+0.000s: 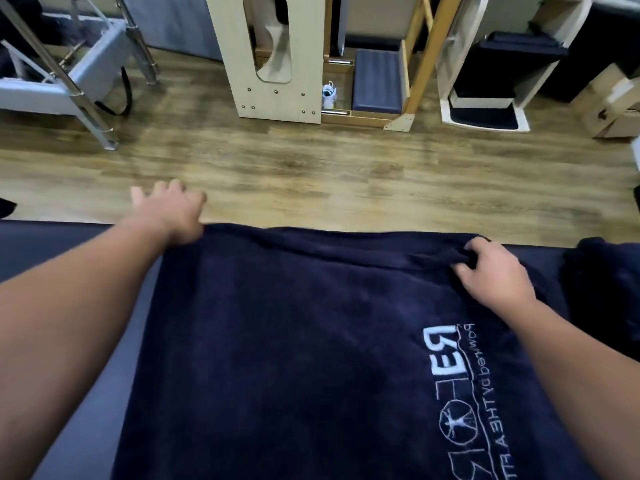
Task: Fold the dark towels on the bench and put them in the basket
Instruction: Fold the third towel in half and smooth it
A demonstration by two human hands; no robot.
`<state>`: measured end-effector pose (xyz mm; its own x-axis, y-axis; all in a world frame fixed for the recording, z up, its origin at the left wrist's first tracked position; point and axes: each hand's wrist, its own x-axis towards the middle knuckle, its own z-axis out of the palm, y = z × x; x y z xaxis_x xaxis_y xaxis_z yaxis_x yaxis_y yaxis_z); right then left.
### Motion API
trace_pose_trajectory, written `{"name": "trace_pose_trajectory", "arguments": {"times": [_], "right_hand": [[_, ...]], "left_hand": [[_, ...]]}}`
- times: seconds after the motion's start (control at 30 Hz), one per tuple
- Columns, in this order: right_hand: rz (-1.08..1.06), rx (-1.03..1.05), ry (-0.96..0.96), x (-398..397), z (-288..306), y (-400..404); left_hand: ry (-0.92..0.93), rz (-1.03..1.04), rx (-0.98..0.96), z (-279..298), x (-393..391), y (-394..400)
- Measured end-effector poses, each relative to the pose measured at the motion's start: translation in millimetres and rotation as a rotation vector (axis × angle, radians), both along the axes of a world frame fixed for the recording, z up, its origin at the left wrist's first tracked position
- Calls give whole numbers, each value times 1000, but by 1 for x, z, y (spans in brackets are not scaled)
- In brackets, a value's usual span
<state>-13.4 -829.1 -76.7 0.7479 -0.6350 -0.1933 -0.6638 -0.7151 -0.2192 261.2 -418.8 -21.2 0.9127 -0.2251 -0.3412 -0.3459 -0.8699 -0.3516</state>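
Right hand pinches towel's far right corner, cloth bunched under curled fingers | left hand at far left corner, fingers spread, grip hidden | towel flat on bench, near end cut off | second dark heap at right edge | floor beyond

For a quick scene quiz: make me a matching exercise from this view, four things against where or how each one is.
Things:
1. left hand
2. right hand
3. white lettering
4. second dark towel

States:
A. bunched at the bench's right end
B. grips the spread towel's far right edge
C. at the spread towel's far left corner, fingers extended
D. on the spread towel's right part, mirrored

Pairs: 1-C, 2-B, 3-D, 4-A
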Motion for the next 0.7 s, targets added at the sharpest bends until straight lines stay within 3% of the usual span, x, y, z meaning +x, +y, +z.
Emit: {"name": "trace_pose_trajectory", "arguments": {"times": [0.1, 0.17, 0.23, 0.33, 0.43, 0.5, 0.63, 0.7], "right_hand": [[-106, 178, -58, 4, 9, 0], [-281, 373, -139, 4, 16, -7], [-323, 432, -79, 5, 20, -15], [-200, 245, 31, 10, 26, -25], [-298, -110, -207, 21, 33, -44], [-415, -168, -321, 31, 40, -49], [-242, -19, 59, 37, 19, -50], [-162, 52, 160, 29, 7, -47]], "left_hand": [[-23, -154, -227, -7, -47, -40], [249, -142, -314, -8, -87, -73], [429, -110, -188, -15, -126, -99], [453, 7, -86, -38, -159, -115], [484, 151, -168, -51, -156, -113], [531, 199, -199, -50, -147, -112], [562, 220, -201, -47, -141, -116], [550, 214, -202, -47, -141, -116]]}}
